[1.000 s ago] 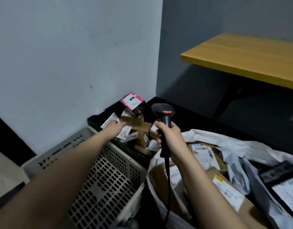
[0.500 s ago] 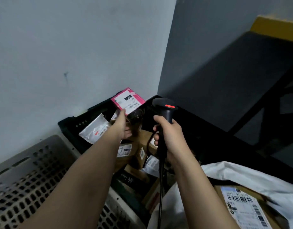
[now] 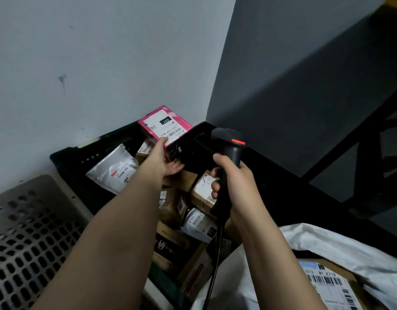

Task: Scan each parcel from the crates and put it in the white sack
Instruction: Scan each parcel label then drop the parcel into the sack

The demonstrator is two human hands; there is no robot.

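Left hand (image 3: 165, 162) — pink parcel (image 3: 165, 124) aloft

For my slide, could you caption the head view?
Left hand holds pink parcel above black crate; right hand grips scanner.
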